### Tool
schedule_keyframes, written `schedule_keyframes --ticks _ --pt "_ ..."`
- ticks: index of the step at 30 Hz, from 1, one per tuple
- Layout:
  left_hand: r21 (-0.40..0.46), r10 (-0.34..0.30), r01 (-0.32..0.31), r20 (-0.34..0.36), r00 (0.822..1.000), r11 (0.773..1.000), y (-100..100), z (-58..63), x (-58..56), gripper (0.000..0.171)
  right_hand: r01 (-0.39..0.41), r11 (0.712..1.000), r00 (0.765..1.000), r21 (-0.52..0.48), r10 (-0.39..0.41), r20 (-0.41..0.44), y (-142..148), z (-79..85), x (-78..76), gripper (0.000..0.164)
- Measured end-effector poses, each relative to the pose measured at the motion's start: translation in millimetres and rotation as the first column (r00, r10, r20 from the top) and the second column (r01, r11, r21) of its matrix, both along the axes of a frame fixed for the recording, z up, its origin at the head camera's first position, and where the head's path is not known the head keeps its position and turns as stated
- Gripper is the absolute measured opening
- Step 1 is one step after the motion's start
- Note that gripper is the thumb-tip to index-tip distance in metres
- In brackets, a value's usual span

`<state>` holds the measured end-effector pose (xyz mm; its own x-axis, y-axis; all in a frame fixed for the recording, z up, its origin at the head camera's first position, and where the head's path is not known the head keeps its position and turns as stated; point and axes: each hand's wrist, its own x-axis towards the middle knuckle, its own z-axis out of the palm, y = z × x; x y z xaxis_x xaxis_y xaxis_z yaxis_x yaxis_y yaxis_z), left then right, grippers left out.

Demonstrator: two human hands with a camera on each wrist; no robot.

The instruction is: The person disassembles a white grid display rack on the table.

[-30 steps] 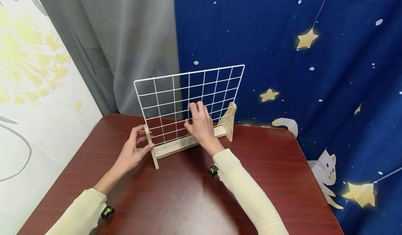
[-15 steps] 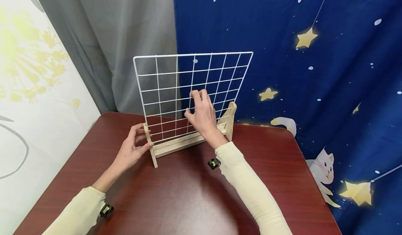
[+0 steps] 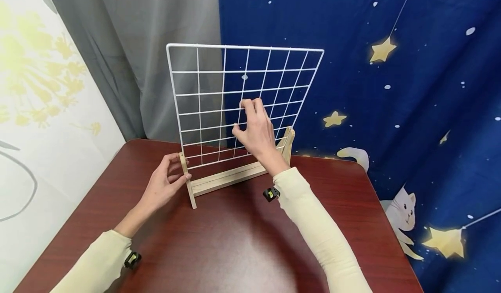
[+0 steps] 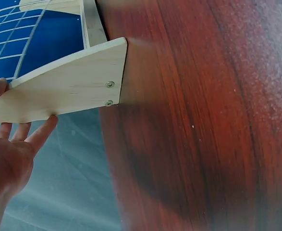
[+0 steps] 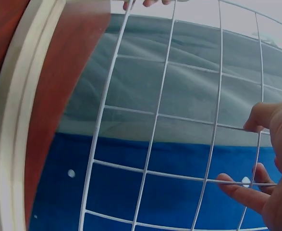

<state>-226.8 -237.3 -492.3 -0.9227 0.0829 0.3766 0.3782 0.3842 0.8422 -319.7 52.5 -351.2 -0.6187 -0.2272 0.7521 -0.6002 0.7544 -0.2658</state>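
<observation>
**Two Holds, One Snag Risk**

My left hand [image 3: 161, 183] pinches the wooden stand [image 4: 68, 89] on the counter [image 3: 219, 241]; my right hand [image 3: 256, 130] grips the wire grid [image 3: 242, 91], lower edge above the base bar [image 3: 227, 179]. A lopsided pull could jam it.

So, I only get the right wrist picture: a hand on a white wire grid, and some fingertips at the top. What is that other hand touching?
Observer: The left hand holds a wooden side piece by its edges.

Visitor: Oh! Can you see anything fixed into that wood?

Observer: Yes, the left wrist view shows what look like two metal screw heads in its outer face, near the table.

Visitor: And is there another one like it?

Observer: Yes, in the head view a second wooden side piece stands at the right end of the wooden bar.
</observation>
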Motion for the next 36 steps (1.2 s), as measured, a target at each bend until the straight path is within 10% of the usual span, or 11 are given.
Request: schedule_keyframes --ticks 11,20,36 --pt "0.046 0.003 0.002 -0.105 0.994 0.999 6 8.2 -4.5 0.078 -0.022 0.999 0.996 0.023 0.023 -0.082 7 41.4 2.7 0.052" --pt "0.063 0.023 -0.011 -0.184 0.983 0.998 3 15.2 -8.8 0.056 -0.037 0.999 0.99 -0.029 0.033 -0.135 20 61.7 6.9 0.05" --pt "0.102 -0.003 0.02 -0.16 0.987 0.995 -1 21.3 -9.5 0.053 0.033 0.999 0.992 -0.035 -0.037 -0.117 66 95.0 30.1 0.051"
